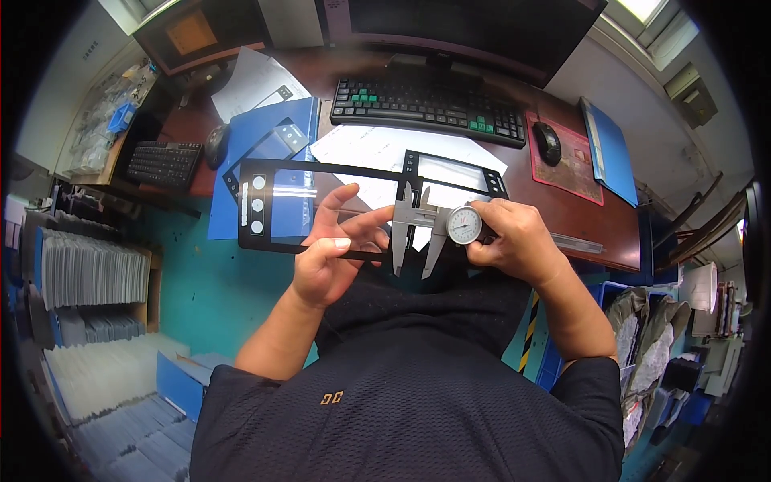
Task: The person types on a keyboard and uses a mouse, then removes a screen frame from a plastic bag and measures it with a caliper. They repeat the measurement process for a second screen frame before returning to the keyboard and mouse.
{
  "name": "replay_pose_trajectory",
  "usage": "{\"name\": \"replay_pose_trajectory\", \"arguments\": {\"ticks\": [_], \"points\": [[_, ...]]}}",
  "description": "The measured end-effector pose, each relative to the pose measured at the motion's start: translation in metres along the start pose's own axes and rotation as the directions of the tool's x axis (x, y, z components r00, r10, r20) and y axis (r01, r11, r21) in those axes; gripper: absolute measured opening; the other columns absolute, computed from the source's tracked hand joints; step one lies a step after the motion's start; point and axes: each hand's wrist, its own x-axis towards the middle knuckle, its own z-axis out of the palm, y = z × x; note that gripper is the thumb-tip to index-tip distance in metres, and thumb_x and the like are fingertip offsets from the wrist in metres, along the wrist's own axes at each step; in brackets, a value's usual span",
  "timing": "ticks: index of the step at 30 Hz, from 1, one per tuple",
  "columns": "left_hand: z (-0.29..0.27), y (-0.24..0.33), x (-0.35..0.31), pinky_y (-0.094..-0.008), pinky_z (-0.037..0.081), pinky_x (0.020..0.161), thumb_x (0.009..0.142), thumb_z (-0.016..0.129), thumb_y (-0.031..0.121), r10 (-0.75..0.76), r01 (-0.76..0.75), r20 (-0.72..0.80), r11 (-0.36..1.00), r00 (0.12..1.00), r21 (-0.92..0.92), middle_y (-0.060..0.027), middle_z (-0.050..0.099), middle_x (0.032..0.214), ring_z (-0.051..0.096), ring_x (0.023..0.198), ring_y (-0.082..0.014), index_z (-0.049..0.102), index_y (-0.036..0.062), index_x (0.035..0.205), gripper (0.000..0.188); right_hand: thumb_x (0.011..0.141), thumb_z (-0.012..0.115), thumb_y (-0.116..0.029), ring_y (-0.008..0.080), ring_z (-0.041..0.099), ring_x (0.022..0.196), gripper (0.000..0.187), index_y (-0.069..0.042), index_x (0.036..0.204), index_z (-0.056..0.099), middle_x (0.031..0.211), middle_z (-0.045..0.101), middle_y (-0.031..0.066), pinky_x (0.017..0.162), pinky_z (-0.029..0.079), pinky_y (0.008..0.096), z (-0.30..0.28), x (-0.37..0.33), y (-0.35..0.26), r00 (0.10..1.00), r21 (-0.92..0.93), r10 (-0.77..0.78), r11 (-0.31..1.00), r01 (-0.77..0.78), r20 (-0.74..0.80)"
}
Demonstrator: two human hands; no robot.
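My left hand point(325, 261) grips a clear glass panel point(255, 233) with a black border by its near edge. The thumb lies on the border, and the other fingers show through and behind the glass. My right hand point(514, 237) is closed around a dial caliper point(414, 217) with a round white dial point(464, 226). The caliper's jaws point towards me and away from me at the panel's right end, overlapping its black border. Whether they touch the glass, I cannot tell. Behind the caliper, a second black-bordered panel point(458, 170) lies on white paper.
On the brown desk point(594, 233) are a black keyboard point(426, 103), a mouse point(547, 145) on a red mat, and a blue folder point(610, 153). Another panel point(277, 143) rests on a blue folder point(225, 213) at left. Racks of stacked sheets point(92, 269) stand lower left.
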Motion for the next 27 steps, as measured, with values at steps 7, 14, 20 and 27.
{"name": "replay_pose_trajectory", "arguments": {"ticks": [7,14,20,27], "points": [[-0.0007,-0.0006,0.0003,-0.039,0.054,0.094,0.087,0.049,0.016,0.002,-0.002,0.0,1.0,1.0,0.005,-0.0266,0.056,0.146,0.066,0.112,-0.0278,0.026,0.0177,0.159,0.076,0.069,0.075,-0.011,0.0297,0.069,0.067,0.038,-0.002,0.104,0.068,0.075,0.067,0.0114,0.063,0.058,0.0393,-0.0005,0.0005,-0.0002,1.0,0.013,0.001,1.0,-0.001,-0.001],[0.0003,-0.0002,0.0011,-0.0391,0.055,0.093,0.087,0.048,0.016,0.001,-0.001,0.004,1.0,1.0,-0.003,-0.0264,0.056,0.146,0.066,0.112,-0.0279,0.026,0.0174,0.159,0.076,0.068,0.075,-0.01,0.0304,0.069,0.069,0.038,-0.001,0.104,0.068,0.076,0.067,0.0126,0.064,0.058,0.04,0.0004,0.0005,0.0018,1.0,0.032,0.003,0.999,-0.003,0.0],[0.0003,-0.0006,0.0016,-0.039,0.055,0.093,0.087,0.049,0.015,-0.008,0.008,-0.002,1.0,1.0,-0.006,-0.0267,0.056,0.146,0.065,0.112,-0.0277,0.025,0.0169,0.159,0.076,0.068,0.075,-0.01,0.0307,0.069,0.068,0.038,-0.001,0.104,0.068,0.076,0.067,0.0131,0.063,0.058,0.0401,0.0021,-0.0006,0.0037,1.0,0.023,-0.005,1.0,0.005,-0.01],[0.0007,-0.0009,0.0006,-0.0386,0.055,0.093,0.087,0.05,0.017,-0.014,0.015,-0.018,1.0,1.0,0.005,-0.0268,0.057,0.145,0.065,0.112,-0.0267,0.026,0.0174,0.159,0.075,0.068,0.074,-0.01,0.0307,0.069,0.067,0.037,-0.001,0.103,0.068,0.075,0.067,0.0129,0.063,0.058,0.0399,0.0033,-0.0023,0.0044,1.0,0.032,-0.008,0.999,0.009,-0.022]]}}
